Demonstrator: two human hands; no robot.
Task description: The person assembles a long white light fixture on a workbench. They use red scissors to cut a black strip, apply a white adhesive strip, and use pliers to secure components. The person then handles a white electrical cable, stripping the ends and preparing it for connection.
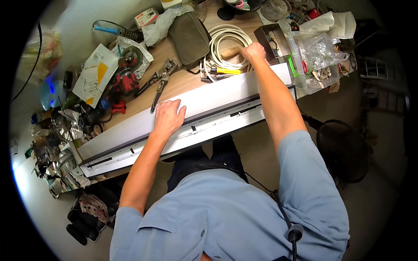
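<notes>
A long white housing with a dark-edged slot (pixel 217 95) lies slantwise along the near side of the workbench. It looks like a linear light fixture, with a pale strip and small black pieces inside. My left hand (pixel 169 115) rests flat on its top face, fingers stretched out. Farther right, my right hand (pixel 254 52) reaches over the housing and is closed at the end of a wooden handle (pixel 230 53). The other end of that tool is hidden. Around the handle lies a coil of white cable (pixel 212 42), with a yellow-handled tool (pixel 228 71) just below it.
Pliers-like locking tools (pixel 163 80) and a red angle grinder (pixel 127 82) lie left of centre. Behind stands a grey-green zip case (pixel 189 35). A clear plastic bin (pixel 311 85) and a dark open box (pixel 264 31) are at right. Clutter crowds the left end.
</notes>
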